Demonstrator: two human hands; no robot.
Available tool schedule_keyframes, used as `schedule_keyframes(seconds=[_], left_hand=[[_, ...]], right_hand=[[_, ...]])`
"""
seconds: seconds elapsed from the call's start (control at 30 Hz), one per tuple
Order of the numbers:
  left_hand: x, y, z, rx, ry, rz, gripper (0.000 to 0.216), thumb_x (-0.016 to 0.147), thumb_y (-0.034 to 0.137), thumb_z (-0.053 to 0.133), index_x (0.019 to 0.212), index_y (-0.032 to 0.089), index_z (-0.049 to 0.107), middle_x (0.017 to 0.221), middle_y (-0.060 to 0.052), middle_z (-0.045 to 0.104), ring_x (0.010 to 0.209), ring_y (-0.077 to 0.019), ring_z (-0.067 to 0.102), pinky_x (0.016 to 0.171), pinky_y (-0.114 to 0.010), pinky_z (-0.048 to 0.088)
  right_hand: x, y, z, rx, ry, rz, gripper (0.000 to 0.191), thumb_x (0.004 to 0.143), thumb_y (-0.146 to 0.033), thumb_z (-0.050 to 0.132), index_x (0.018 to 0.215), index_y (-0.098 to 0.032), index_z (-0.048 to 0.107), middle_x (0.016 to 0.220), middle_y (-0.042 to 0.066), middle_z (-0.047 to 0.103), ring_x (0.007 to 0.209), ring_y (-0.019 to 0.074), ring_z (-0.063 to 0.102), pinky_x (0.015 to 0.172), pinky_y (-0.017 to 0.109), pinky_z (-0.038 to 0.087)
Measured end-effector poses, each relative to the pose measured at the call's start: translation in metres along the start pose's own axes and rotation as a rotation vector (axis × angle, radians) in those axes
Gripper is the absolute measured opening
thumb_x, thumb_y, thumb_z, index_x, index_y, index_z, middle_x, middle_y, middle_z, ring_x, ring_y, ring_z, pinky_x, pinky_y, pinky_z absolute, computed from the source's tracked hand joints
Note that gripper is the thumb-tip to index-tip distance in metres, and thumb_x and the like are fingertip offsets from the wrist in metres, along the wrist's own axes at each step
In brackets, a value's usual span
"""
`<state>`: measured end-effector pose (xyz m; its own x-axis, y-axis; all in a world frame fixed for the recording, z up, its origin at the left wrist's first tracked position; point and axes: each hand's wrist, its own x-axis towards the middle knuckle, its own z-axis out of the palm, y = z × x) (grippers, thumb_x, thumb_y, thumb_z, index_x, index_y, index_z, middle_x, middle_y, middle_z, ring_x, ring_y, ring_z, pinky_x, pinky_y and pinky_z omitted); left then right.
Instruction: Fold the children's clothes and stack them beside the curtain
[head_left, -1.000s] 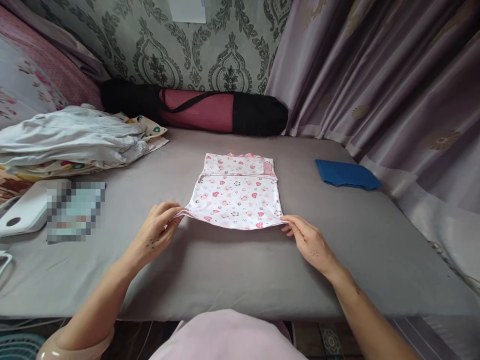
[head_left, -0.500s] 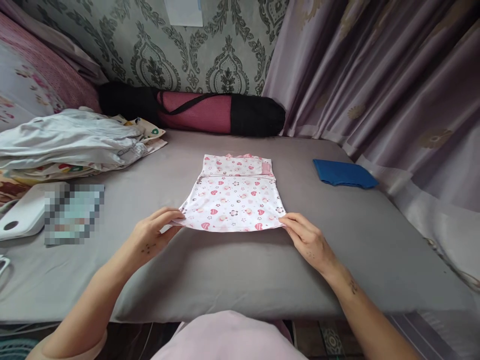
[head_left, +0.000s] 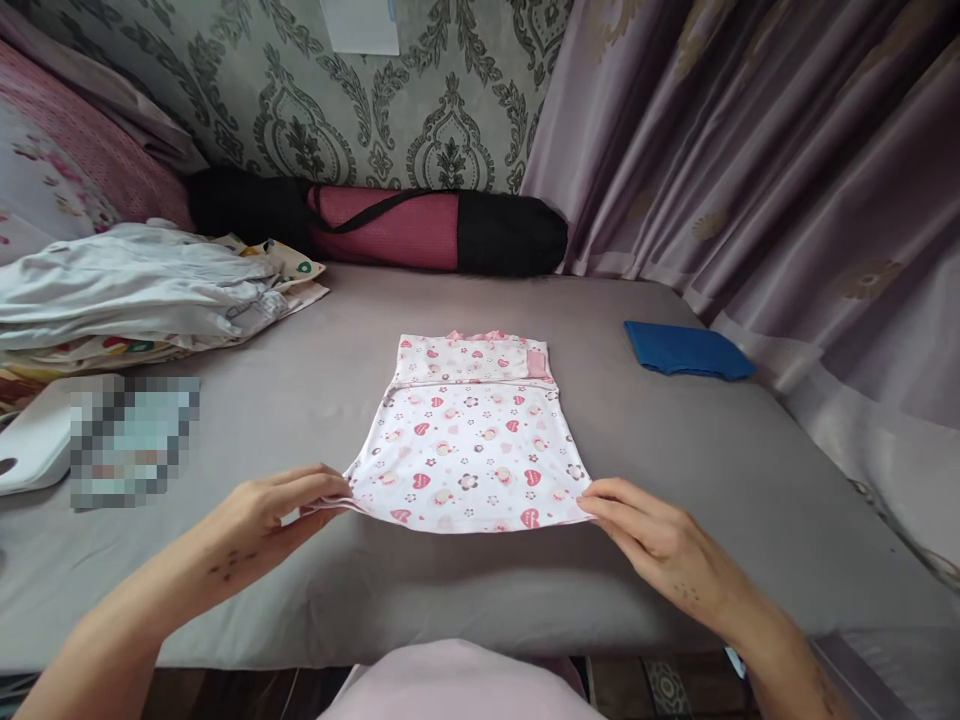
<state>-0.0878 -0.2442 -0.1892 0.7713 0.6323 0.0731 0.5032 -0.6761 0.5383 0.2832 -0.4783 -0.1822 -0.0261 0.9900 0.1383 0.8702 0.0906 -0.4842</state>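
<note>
A white garment [head_left: 465,450] printed with pink hearts and small flowers lies in front of me on a grey sheet. Its far part is folded over into a band, with a pink ruffle showing at the far edge. My left hand [head_left: 300,505] pinches its near left corner between thumb and fingers. At the near right corner, my right hand [head_left: 637,525] grips the cloth the same way. The near edge is stretched between both hands and sags slightly in the middle, seemingly raised off the sheet.
A folded blue cloth [head_left: 688,350] lies to the right. Crumpled white clothes [head_left: 135,285] are piled at the left, with a white flat object [head_left: 45,435] and a blurred-out item [head_left: 135,445] nearer. A black and pink long bag [head_left: 390,228] rests along the wall beside curtains [head_left: 637,140].
Both hands have drawn the garment's near edge toward me and slightly apart. The whole garment has slid nearer, its folded far band included.
</note>
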Motion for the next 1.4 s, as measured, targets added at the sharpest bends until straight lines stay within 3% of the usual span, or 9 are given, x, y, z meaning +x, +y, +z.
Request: schedule_keyframes(seconds=[0.07, 0.2, 0.3, 0.43, 0.63, 0.83, 1.03, 1.23, 1.4], left_hand=[[0.013, -0.003, -0.007, -0.08, -0.044, -0.038, 0.026, 0.09, 0.048, 0.054, 0.095, 0.031, 0.073, 0.09, -0.002, 0.072, 0.071, -0.0171, 0.063, 0.056, -0.021, 0.047], [0.057, -0.006, -0.012, -0.204, 0.157, -0.195, 0.034, 0.076, 0.056, 0.065, 0.082, 0.024, 0.073, 0.075, -0.003, 0.067, 0.064, -0.017, 0.054, 0.057, -0.025, 0.043], [0.095, -0.007, -0.005, -0.477, 0.226, -0.347, 0.038, 0.067, 0.055, 0.072, 0.081, 0.02, 0.07, 0.075, -0.003, 0.067, 0.067, -0.0175, 0.057, 0.057, -0.024, 0.042], [0.144, -0.017, 0.011, -0.702, 0.348, -0.388, 0.035, 0.064, 0.045, 0.072, 0.081, 0.016, 0.064, 0.072, -0.001, 0.062, 0.063, -0.0143, 0.054, 0.056, -0.023, 0.041], [0.196, -0.037, 0.041, -0.364, 0.442, -0.523, 0.011, 0.082, 0.027, 0.049, 0.084, 0.019, 0.056, 0.072, -0.001, 0.056, 0.066, -0.0156, 0.051, 0.059, -0.025, 0.038], [0.208, -0.038, 0.058, -0.087, 0.492, -0.49, 0.019, 0.095, 0.023, 0.035, 0.103, 0.022, 0.053, 0.088, -0.006, 0.065, 0.082, -0.0207, 0.06, 0.069, -0.027, 0.04], [0.217, -0.039, 0.059, 0.114, 0.42, -0.465, 0.026, 0.1, 0.029, 0.029, 0.116, 0.023, 0.049, 0.093, -0.01, 0.069, 0.083, -0.0241, 0.063, 0.068, -0.03, 0.037], [0.229, -0.046, 0.066, 0.165, 0.363, -0.517, 0.033, 0.101, 0.034, 0.023, 0.114, 0.019, 0.049, 0.096, -0.017, 0.07, 0.086, -0.0298, 0.066, 0.067, -0.033, 0.038], [0.237, -0.052, 0.063, 0.122, 0.387, -0.582, 0.031, 0.096, 0.041, 0.037, 0.099, 0.017, 0.056, 0.098, -0.02, 0.07, 0.091, -0.0315, 0.067, 0.071, -0.034, 0.043]], right_hand=[[0.009, 0.002, -0.002, 0.036, 0.047, 0.022, 0.024, 0.099, -0.021, 0.047, 0.111, -0.027, 0.068, 0.108, 0.004, 0.067, 0.095, 0.0163, 0.066, 0.083, 0.025, 0.051], [0.045, 0.019, 0.001, 0.082, 0.267, 0.121, 0.019, 0.096, -0.029, 0.053, 0.097, -0.024, 0.07, 0.1, 0.005, 0.069, 0.091, 0.0168, 0.066, 0.082, 0.027, 0.051], [0.078, 0.038, 0.006, 0.172, 0.425, 0.265, 0.02, 0.089, -0.038, 0.059, 0.089, -0.021, 0.07, 0.093, 0.005, 0.072, 0.085, 0.0187, 0.068, 0.077, 0.028, 0.052], [0.126, 0.065, 0.013, 0.295, 0.478, 0.421, 0.027, 0.086, -0.043, 0.059, 0.089, -0.018, 0.069, 0.084, 0.006, 0.074, 0.077, 0.0208, 0.068, 0.07, 0.029, 0.05], [0.19, 0.08, 0.027, 0.048, 0.434, 0.6, 0.029, 0.095, -0.031, 0.042, 0.103, -0.017, 0.067, 0.098, 0.011, 0.073, 0.092, 0.0236, 0.066, 0.078, 0.029, 0.045], [0.214, 0.078, 0.037, -0.183, 0.325, 0.69, 0.04, 0.104, -0.036, 0.027, 0.126, -0.02, 0.056, 0.102, 0.012, 0.071, 0.095, 0.0245, 0.065, 0.078, 0.031, 0.042], [0.224, 0.092, 0.039, -0.311, 0.275, 0.697, 0.043, 0.106, -0.039, 0.022, 0.129, -0.017, 0.05, 0.098, 0.016, 0.071, 0.095, 0.0275, 0.068, 0.079, 0.034, 0.043], [0.23, 0.102, 0.047, -0.278, 0.273, 0.772, 0.043, 0.105, -0.042, 0.027, 0.119, -0.014, 0.056, 0.1, 0.019, 0.071, 0.1, 0.0287, 0.069, 0.085, 0.037, 0.046], [0.235, 0.112, 0.045, -0.155, 0.276, 0.854, 0.039, 0.1, -0.041, 0.04, 0.11, -0.012, 0.064, 0.109, 0.022, 0.07, 0.108, 0.0324, 0.066, 0.087, 0.038, 0.047]])
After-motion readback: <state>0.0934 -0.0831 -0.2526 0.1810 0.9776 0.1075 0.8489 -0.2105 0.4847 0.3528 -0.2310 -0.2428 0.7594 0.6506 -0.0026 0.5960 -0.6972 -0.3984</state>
